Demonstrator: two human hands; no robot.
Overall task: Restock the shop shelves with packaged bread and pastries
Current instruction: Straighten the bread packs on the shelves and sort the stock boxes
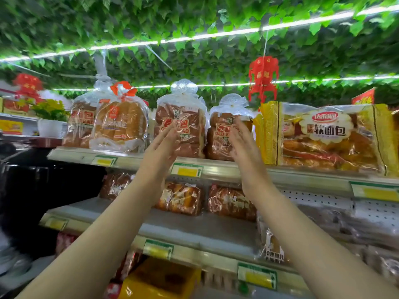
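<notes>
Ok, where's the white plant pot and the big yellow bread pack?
white plant pot [50, 128]: head view, its front wall.
big yellow bread pack [328, 138]: head view, its front face.

Bright light from ceiling LED strips [172, 41]; motion blur smears the whole wide-angle, edge-bent view.

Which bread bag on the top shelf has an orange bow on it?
The second bag from the left, holding paler golden bread. The other tall bags are tied with plain clear plastic only.
</notes>
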